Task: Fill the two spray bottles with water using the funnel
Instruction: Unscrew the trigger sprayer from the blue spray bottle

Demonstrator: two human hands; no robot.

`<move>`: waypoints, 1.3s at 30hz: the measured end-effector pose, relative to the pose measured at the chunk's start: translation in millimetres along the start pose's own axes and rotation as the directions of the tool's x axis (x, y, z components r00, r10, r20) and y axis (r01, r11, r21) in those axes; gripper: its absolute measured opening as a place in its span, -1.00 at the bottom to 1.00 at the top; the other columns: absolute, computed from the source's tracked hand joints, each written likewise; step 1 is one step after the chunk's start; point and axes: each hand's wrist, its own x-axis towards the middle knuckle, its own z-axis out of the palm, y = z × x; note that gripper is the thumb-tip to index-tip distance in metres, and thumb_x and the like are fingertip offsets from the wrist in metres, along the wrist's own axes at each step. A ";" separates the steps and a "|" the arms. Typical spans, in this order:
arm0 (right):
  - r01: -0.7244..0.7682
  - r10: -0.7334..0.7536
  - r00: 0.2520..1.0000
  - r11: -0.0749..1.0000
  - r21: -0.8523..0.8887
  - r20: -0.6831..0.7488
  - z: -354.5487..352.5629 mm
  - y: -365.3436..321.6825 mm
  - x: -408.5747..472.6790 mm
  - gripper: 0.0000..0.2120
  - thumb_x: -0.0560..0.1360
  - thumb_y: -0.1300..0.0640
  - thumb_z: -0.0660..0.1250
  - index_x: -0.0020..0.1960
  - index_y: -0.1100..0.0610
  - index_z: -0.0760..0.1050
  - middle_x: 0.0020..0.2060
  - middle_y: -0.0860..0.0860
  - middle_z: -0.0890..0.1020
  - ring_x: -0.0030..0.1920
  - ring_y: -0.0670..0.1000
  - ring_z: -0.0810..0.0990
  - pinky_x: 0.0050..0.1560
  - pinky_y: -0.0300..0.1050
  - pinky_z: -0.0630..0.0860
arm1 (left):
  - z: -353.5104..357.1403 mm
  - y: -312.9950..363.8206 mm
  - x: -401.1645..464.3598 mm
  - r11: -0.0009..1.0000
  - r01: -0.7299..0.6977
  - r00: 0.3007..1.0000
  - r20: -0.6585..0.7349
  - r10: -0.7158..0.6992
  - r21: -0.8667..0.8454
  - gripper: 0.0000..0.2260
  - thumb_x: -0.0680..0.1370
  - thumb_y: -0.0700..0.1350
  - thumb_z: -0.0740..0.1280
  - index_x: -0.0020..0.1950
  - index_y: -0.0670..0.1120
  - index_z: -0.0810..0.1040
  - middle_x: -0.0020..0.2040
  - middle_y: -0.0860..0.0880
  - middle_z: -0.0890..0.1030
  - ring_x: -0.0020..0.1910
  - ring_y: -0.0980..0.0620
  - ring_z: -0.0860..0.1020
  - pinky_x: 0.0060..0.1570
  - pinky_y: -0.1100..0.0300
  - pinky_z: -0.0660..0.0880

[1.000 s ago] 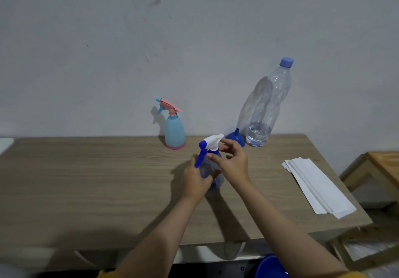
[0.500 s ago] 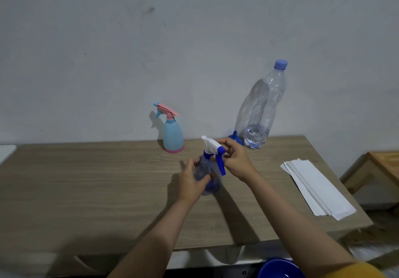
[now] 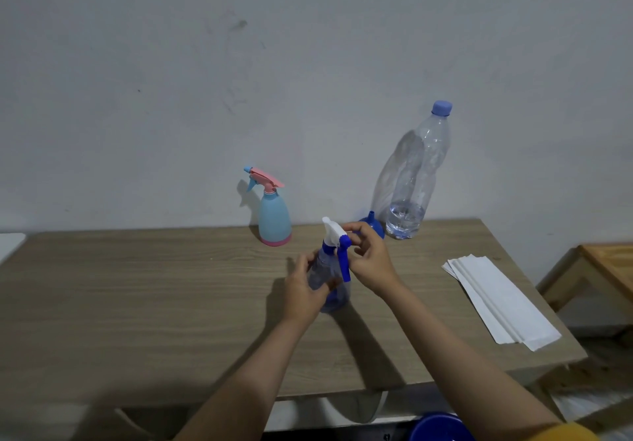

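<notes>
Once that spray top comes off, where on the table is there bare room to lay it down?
The widest bare stretch is the table's left half, left of the left hand. A smaller patch lies between the right hand and the white paper sheets. The back is crowded: pastel spray bottle, funnel, water bottle.

The left hand (image 3: 303,295) covers much of the clear blue spray bottle (image 3: 334,290), so its water level cannot be told. The right hand (image 3: 368,262) hides the back of the white sprayer head (image 3: 333,233) and most of the blue funnel (image 3: 371,224) at its 12 o'clock. A blue round object (image 3: 435,428) is cut off at the bottom edge. A wooden stool (image 3: 603,269) at 3 o'clock and the table (image 3: 137,303) at 9 o'clock run out of frame.
</notes>
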 end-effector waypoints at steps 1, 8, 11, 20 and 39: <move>0.004 -0.004 1.000 1.000 -0.005 -0.003 1.9 -0.8 -0.6 -0.60 0.34 0.41 0.44 0.11 0.14 0.48 -0.09 -0.14 0.65 -0.05 -0.22 0.60 0.03 -0.18 0.44 | 0.3 -0.3 -0.2 1.000 0.002 1.000 0.002 -0.002 -0.007 -0.60 0.44 -0.16 0.46 0.23 -0.06 0.43 0.11 0.12 0.51 0.08 0.18 0.47 -0.25 0.60 0.41; 0.026 -0.023 0.992 0.999 0.020 -0.127 15.4 -7.8 -2.9 -0.51 0.28 0.39 0.50 0.10 0.08 0.44 -0.16 0.00 0.61 -0.13 -0.15 0.57 -0.13 -0.48 0.39 | 0.3 -2.9 0.5 1.000 -0.013 1.000 -0.019 0.013 0.020 -0.58 0.43 -0.17 0.47 0.25 -0.07 0.45 0.18 0.03 0.57 0.16 0.08 0.53 -0.26 0.60 0.40; 0.062 -0.064 0.996 0.998 -0.026 -0.062 12.3 -9.1 -6.1 -0.47 0.33 0.40 0.45 0.16 -0.01 0.40 -0.12 -0.08 0.64 -0.06 -0.23 0.59 -0.03 -0.42 0.40 | 0.1 -2.7 0.2 1.000 -0.014 1.000 -0.005 0.014 -0.006 -0.57 0.44 -0.15 0.46 0.27 -0.08 0.44 0.21 0.03 0.56 0.17 0.08 0.52 -0.25 0.62 0.39; 0.189 -0.185 0.972 0.982 0.015 -0.145 -1.8 -52.1 7.9 -0.50 0.41 0.35 0.40 0.19 -0.11 0.42 -0.15 -0.04 0.65 -0.10 -0.15 0.60 -0.07 -0.27 0.47 | 5.1 -10.6 2.6 0.995 -0.034 0.999 -0.009 0.033 -0.091 -0.61 0.38 -0.13 0.51 0.13 -0.01 0.45 0.04 0.10 0.55 0.08 0.09 0.55 -0.11 0.48 0.45; -0.203 0.143 0.978 0.807 -0.555 -0.149 -75.0 -8.8 38.5 -0.59 0.34 0.20 0.45 0.13 0.16 0.40 -0.08 0.11 0.58 -0.17 0.07 0.54 -0.30 -0.17 0.35 | 7.3 -16.3 6.4 0.996 -0.052 0.998 -0.040 0.049 -0.069 -0.59 0.32 -0.14 0.56 0.08 -0.06 0.47 -0.10 0.23 0.54 -0.12 0.34 0.51 -0.20 0.59 0.37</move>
